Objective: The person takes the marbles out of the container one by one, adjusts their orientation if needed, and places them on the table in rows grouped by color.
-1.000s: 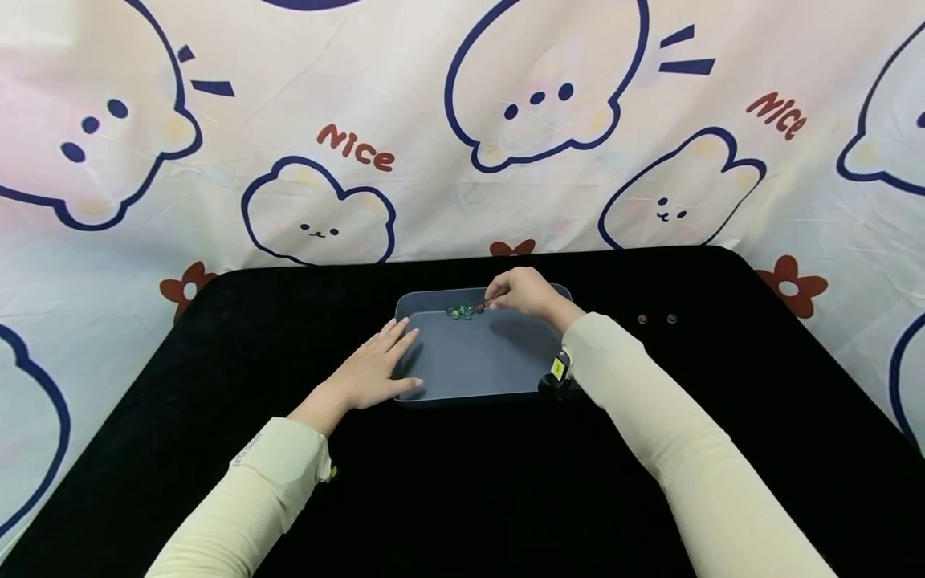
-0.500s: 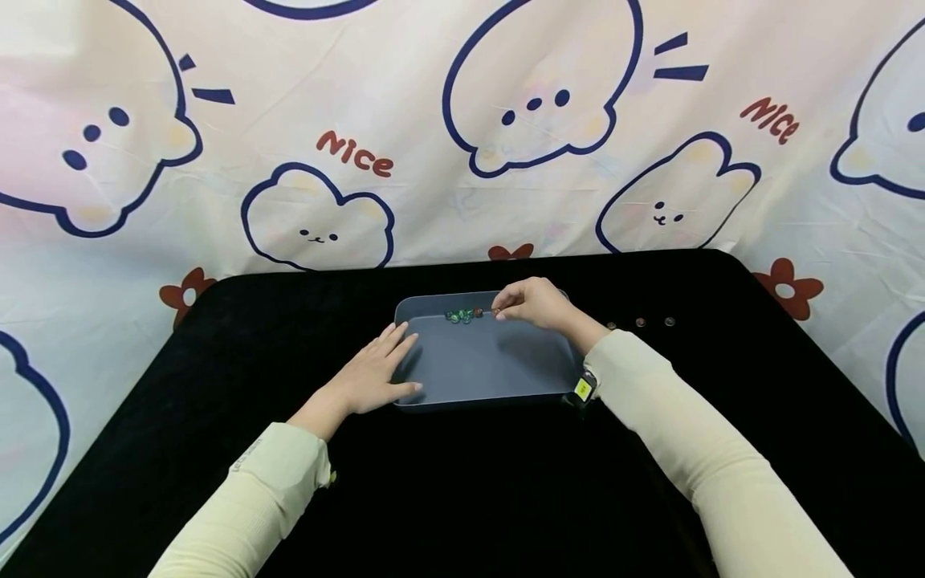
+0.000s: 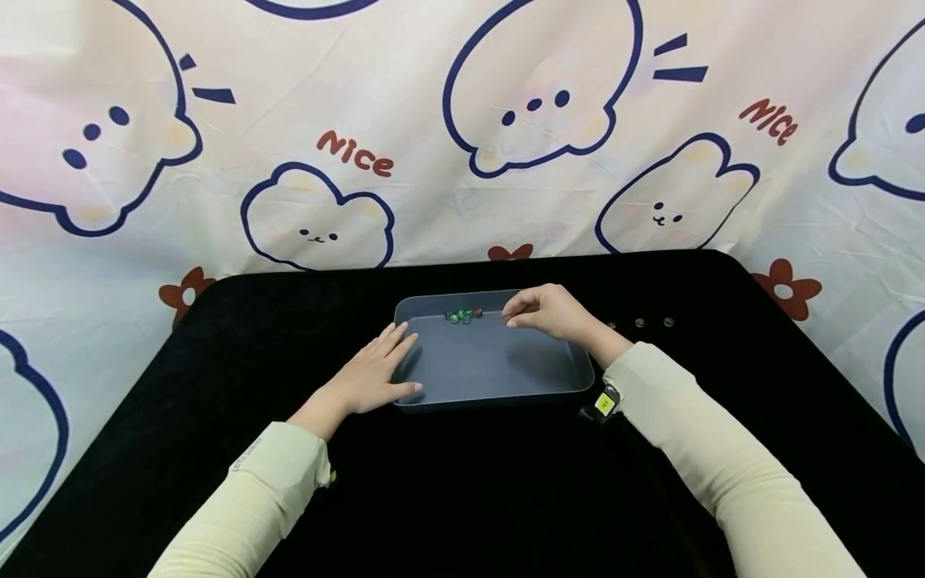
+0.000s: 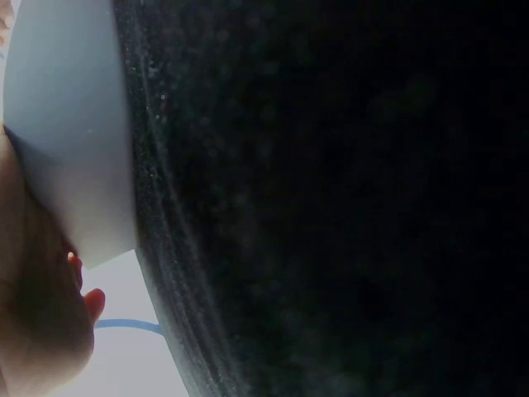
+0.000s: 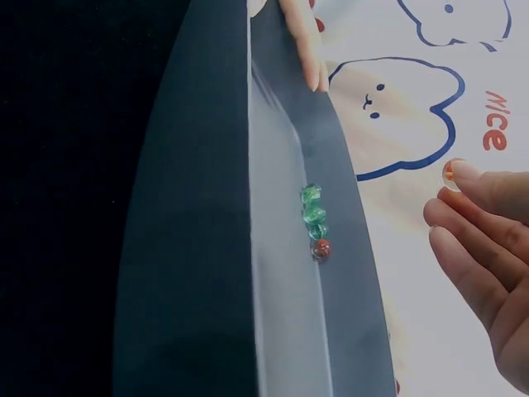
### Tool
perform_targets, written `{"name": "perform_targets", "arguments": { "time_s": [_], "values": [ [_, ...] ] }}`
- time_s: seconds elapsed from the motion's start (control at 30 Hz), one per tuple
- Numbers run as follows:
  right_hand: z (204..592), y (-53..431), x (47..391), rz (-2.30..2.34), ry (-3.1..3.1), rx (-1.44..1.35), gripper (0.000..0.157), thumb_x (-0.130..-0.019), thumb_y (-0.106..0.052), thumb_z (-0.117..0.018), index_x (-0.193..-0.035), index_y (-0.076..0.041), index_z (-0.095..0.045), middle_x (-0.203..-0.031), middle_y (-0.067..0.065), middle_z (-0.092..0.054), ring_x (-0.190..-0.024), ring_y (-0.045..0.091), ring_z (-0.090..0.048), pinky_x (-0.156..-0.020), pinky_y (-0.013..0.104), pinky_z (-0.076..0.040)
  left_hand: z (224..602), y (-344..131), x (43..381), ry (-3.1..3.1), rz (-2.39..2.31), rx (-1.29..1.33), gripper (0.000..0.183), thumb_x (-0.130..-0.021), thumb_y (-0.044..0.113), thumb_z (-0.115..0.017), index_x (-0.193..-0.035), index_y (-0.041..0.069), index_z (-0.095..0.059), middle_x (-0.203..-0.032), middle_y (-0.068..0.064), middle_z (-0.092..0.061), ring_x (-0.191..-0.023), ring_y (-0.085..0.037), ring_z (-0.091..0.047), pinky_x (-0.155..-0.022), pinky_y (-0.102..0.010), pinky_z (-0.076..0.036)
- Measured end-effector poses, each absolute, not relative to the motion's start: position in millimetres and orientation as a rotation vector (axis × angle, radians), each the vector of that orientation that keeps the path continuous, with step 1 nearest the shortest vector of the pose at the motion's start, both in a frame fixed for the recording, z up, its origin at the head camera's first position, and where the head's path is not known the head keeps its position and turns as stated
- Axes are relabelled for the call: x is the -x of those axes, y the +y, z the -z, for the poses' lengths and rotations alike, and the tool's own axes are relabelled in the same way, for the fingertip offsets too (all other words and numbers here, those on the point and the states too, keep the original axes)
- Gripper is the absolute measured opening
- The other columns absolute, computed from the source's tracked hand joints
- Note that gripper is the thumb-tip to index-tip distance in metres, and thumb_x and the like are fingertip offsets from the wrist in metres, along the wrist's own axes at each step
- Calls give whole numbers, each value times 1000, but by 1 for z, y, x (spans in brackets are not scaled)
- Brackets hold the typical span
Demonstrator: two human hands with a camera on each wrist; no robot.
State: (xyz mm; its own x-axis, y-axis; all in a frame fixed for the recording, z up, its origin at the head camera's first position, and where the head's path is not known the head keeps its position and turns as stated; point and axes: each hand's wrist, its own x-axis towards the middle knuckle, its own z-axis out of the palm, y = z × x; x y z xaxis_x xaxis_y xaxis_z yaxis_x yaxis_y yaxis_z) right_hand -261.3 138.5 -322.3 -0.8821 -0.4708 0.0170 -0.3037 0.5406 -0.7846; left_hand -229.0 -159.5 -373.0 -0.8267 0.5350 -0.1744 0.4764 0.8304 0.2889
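A shallow grey tray [image 3: 499, 373] sits on the black table. Along its far inside edge lie several clear green marbles [image 3: 459, 316] with one reddish marble [image 3: 478, 313] at the right end of the row; the right wrist view shows the same row. My right hand [image 3: 552, 311] is over the tray's far right part and pinches a clear orange-red marble [image 5: 450, 172] between thumb and fingertip. My left hand [image 3: 372, 373] rests on the tray's left rim with fingers spread and straight. In the left wrist view, only part of the left hand [image 4: 37, 306] shows beside the tray wall.
To the right of the tray, a few small marbles [image 3: 639, 323] lie on the black tabletop [image 3: 462, 490], one partly behind the right wrist. A printed cloth [image 3: 419, 209] hangs behind the table's far edge.
My right hand has moved right, away from the marble row, with the orange-red marble in its fingers. A third marble beyond the tray has come into sight. The left hand stays put.
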Motion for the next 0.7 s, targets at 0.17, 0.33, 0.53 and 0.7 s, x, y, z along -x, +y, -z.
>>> {"name": "perform_targets", "arguments": {
  "time_s": [0.17, 0.33, 0.53, 0.7],
  "values": [
    [320, 144, 255, 1279, 2562, 629, 18, -79, -13, -62, -93, -4, -66, -88, 3, -65, -81, 14, -60, -72, 32, -47, 373, -159, 229, 2768, -327, -776, 77, -82, 54, -44, -139, 10, -15, -144, -10, -2, -129, -24, 5, -101, -44, -8],
    [320, 152, 248, 1311, 2543, 619, 18, -79, -15, -62, -94, -4, -65, -89, 5, -64, -82, 15, -60, -73, 37, -46, 374, -160, 229, 2770, -327, -774, 78, -82, 54, -44, -139, 10, -15, -144, -10, -2, -129, -24, 5, -101, -44, -8],
    [322, 166, 241, 1431, 2472, 628, 18, -80, -9, -61, -95, 1, -63, -91, 9, -63, -85, 22, -59, -71, 32, -48, 374, -160, 229, 2766, -340, -781, 77, -82, 54, -44, -139, 10, -15, -144, -10, -2, -129, -24, 5, -101, -44, -8],
    [324, 177, 236, 1481, 2449, 605, 17, -80, -8, -61, -94, 1, -63, -91, 10, -63, -85, 21, -59, -70, 28, -48, 374, -160, 229, 2771, -334, -779, 78, -82, 55, -44, -139, 11, -15, -144, -10, -2, -129, -24, 5, -101, -44, -8]
  ]
}}
